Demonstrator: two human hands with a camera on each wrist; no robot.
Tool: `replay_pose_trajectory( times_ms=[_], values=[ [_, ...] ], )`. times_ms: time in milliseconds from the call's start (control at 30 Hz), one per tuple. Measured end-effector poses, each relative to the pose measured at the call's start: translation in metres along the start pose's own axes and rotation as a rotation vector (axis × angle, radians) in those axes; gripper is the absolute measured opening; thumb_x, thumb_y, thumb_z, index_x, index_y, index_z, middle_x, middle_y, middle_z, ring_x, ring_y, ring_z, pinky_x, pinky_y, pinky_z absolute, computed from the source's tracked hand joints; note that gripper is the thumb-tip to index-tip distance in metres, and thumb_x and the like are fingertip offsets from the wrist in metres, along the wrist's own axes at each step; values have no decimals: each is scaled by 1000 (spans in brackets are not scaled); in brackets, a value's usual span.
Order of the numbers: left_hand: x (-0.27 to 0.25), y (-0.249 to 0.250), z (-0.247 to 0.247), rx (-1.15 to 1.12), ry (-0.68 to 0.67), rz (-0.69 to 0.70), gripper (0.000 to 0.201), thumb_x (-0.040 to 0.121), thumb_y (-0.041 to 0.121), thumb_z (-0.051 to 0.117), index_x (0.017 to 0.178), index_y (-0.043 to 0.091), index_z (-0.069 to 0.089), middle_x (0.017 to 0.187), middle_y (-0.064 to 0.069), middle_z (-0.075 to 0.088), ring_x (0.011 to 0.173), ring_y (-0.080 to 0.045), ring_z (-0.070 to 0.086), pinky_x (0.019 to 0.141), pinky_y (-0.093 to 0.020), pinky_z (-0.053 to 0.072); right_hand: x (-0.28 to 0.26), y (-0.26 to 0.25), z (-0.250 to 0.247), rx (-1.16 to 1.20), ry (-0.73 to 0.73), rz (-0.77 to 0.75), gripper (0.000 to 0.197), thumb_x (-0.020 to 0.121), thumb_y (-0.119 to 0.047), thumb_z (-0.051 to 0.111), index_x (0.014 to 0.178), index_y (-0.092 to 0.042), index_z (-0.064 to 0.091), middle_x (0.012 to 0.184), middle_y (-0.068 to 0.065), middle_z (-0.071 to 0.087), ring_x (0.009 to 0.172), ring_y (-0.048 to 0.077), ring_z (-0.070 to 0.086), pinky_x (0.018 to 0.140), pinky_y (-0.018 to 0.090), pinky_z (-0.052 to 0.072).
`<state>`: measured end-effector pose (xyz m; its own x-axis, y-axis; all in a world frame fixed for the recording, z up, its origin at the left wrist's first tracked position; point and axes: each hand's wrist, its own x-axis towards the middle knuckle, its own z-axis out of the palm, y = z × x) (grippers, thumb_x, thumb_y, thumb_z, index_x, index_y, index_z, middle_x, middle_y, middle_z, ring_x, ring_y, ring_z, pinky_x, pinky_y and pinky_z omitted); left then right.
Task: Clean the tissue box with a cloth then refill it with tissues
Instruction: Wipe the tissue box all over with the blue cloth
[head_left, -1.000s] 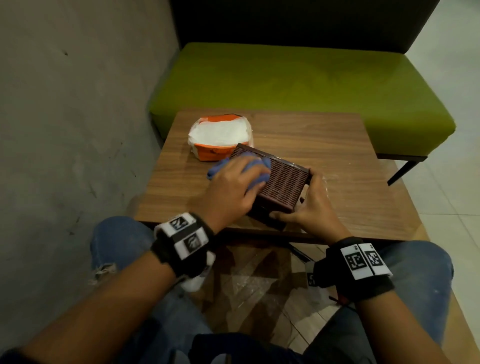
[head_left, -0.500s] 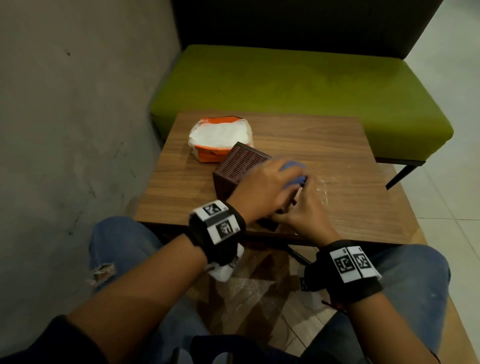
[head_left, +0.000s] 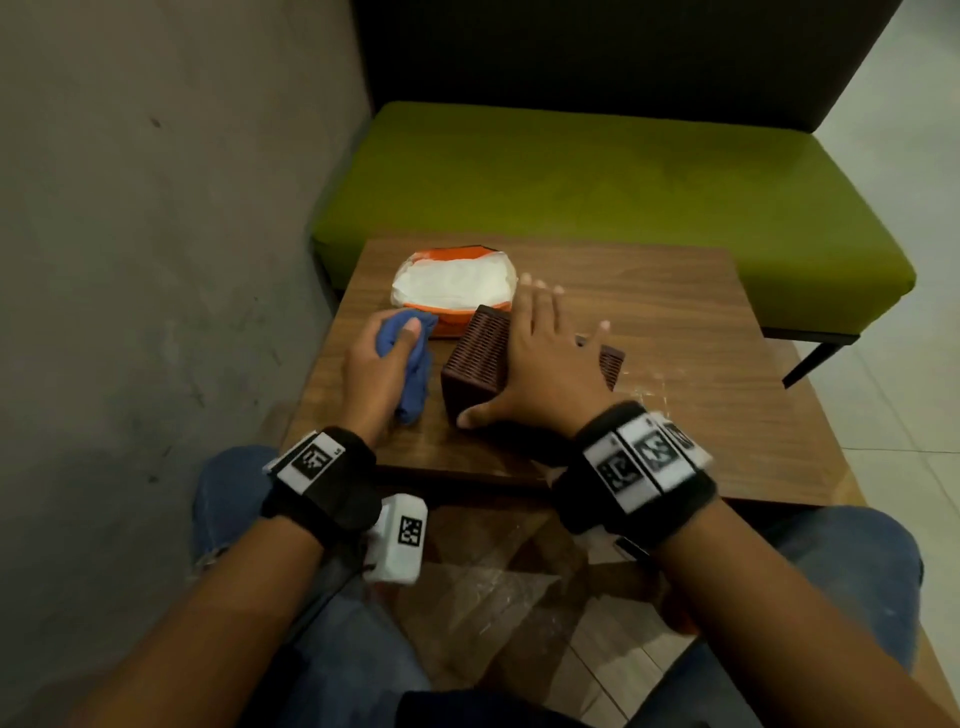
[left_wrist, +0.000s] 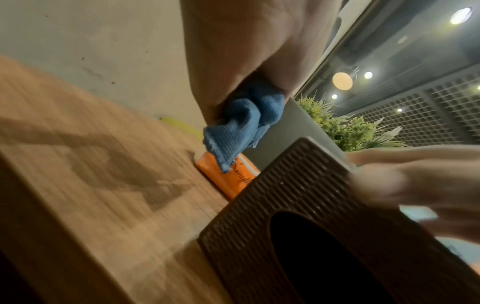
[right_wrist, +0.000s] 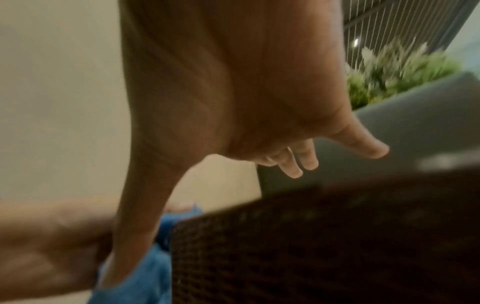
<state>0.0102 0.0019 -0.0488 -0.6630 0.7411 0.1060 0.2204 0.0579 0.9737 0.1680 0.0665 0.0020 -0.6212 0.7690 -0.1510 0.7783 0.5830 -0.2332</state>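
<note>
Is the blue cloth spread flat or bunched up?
Bunched up: the blue cloth is crumpled inside the left hand, with loose folds hanging below the fingers.

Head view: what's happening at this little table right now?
A seated person is partway through cleaning a dark ribbed tissue box on a wooden table. The left hand grips a bunched blue cloth just left of the box, off its surface. The right hand is spread open over the box. In the left wrist view the box's oval opening looks dark. An opened orange pack of white tissues lies behind it, so refilling has not begun.
</note>
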Motion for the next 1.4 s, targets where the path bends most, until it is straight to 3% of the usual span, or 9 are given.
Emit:
replay_pose_trajectory(
  times_ms=[233, 433, 633, 800, 933, 1033, 1167, 1333, 1400],
  values=[
    [-15, 54, -6, -13, -27, 427, 23, 95, 15, 54, 118, 13, 57, 118, 6, 62, 115, -4, 56, 97, -18, 43, -5, 16, -2, 262, 216, -103, 115, 54, -44, 84, 144, -7, 24, 135, 10, 34, 130, 30, 32, 105, 75, 19],
    [-48, 89, 41, 439, -467, 1097, 31, 91, 20, 60, 122, 13, 61, 135, -17, 52, 129, -28, 47, 110, -45, 34, -44, 50, 2, 643, 359, -126, 88, 61, -29, 85, 135, -5, 44, 125, 3, 51, 118, 15, 52, 89, 11, 42],
    [-27, 85, 51, 362, -234, 703, 28, 92, 23, 57, 119, 16, 60, 126, -11, 57, 116, -22, 55, 93, -41, 47, -61, 59, 30, 720, 618, -123, 102, 53, -38, 82, 136, -14, 29, 129, 3, 44, 116, 17, 51, 96, 30, 46],
    [-75, 55, 47, 366, -471, 1080, 29, 90, 11, 61, 119, 8, 64, 129, -22, 55, 125, -30, 51, 106, -37, 41, -71, 68, 31, 684, 562, -19, 101, 55, -38, 85, 138, -12, 33, 132, 4, 47, 119, 19, 52, 98, 29, 44],
    [-34, 56, 35, 160, -89, 612, 22, 93, 15, 57, 114, 10, 61, 116, -7, 63, 112, -15, 57, 96, -28, 46, -83, 62, 26, 780, 592, -63, 114, 50, -51, 81, 138, -6, 26, 133, -3, 39, 121, 6, 47, 101, 31, 45],
    [-48, 57, 41, 124, 46, 562, 23, 93, 16, 56, 115, 10, 60, 115, -9, 62, 111, -14, 57, 95, -21, 44, -85, 56, 22, 800, 624, -59, 114, 48, -52, 80, 138, -8, 26, 131, -4, 39, 120, 4, 47, 100, 28, 45],
    [-88, 53, 45, 296, -100, 724, 31, 91, 18, 60, 122, 17, 56, 129, -13, 55, 123, -20, 52, 101, -25, 44, -86, 66, 27, 716, 573, -33, 108, 52, -53, 78, 137, -9, 28, 132, 4, 42, 119, 16, 49, 100, 27, 43],
    [-91, 68, 63, 424, -399, 1026, 32, 90, 20, 62, 121, 12, 63, 127, -17, 59, 122, -27, 54, 104, -36, 42, -79, 24, 41, 416, 617, 259, 55, 84, -7, 70, 135, -6, 47, 136, 9, 53, 121, 11, 52, 102, 25, 46],
    [-65, 83, 70, 375, -340, 850, 32, 90, 21, 62, 121, 13, 62, 124, -13, 59, 116, -24, 56, 101, -33, 44, -67, 34, 39, 624, 616, -39, 82, 67, -19, 87, 132, -11, 38, 127, 3, 44, 114, 7, 43, 96, 8, 38]
  ],
)
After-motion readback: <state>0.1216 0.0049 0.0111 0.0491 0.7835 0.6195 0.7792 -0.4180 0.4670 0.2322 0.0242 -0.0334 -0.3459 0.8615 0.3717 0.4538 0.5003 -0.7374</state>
